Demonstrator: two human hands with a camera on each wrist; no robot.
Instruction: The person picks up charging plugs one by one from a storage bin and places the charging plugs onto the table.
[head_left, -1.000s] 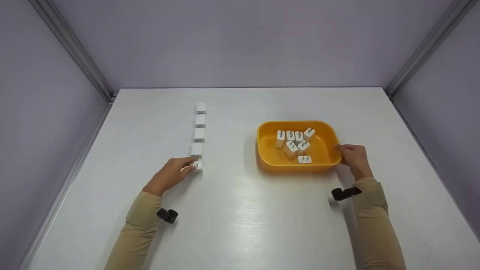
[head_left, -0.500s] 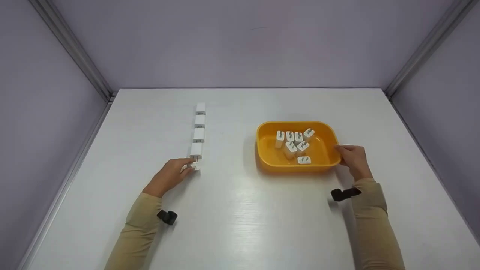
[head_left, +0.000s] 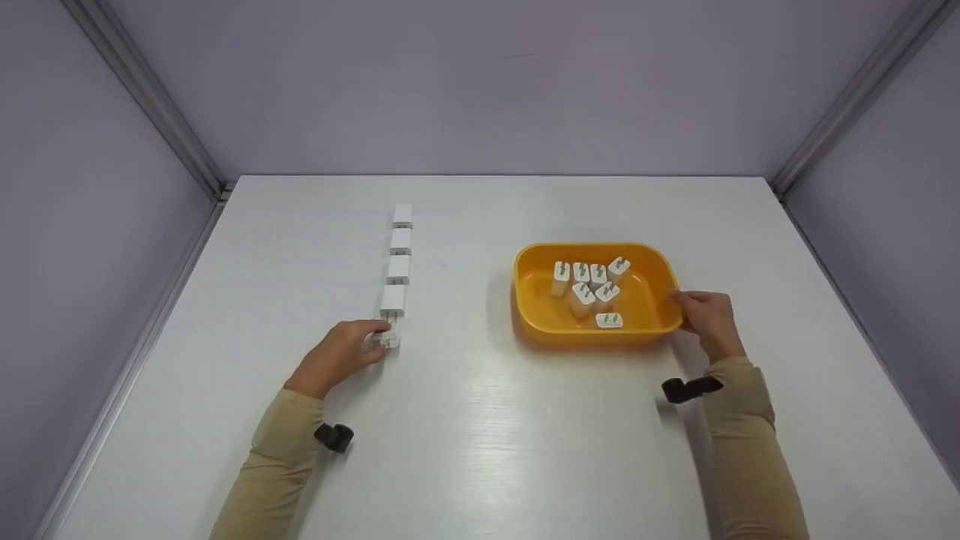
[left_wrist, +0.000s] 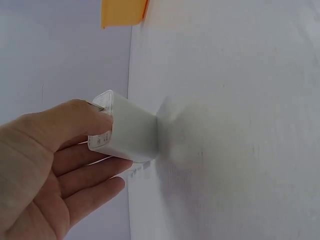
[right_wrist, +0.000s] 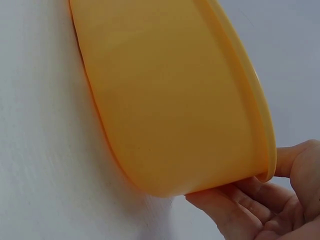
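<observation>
In the head view my left hand (head_left: pixel 343 352) is at the near end of a line of white plug adapters. It pinches one white plug adapter (left_wrist: pixel 132 127) between thumb and fingers; in the left wrist view this stands upright on the table, pronged face up, with the thumb over that face. Just beyond it lies the nearest adapter of the line (head_left: pixel 393 298), its prongs toward me. On the right, my right hand (head_left: pixel 709 319) grips the rim of an orange plastic bin (right_wrist: pixel 170 100), thumb at the rim and fingers against the outer wall.
Several more white adapters (head_left: pixel 598 274) stand inside the bin, prongs up. Other adapters (head_left: pixel 399 268) lie in a straight line toward the back of the white table (head_left: pixel 480 427). Pale walls (head_left: pixel 480 90) close off the back and both sides.
My left hand and the plug adapter in it have shifted slightly toward me, away from the line. My right hand and the bin have stayed in place.
</observation>
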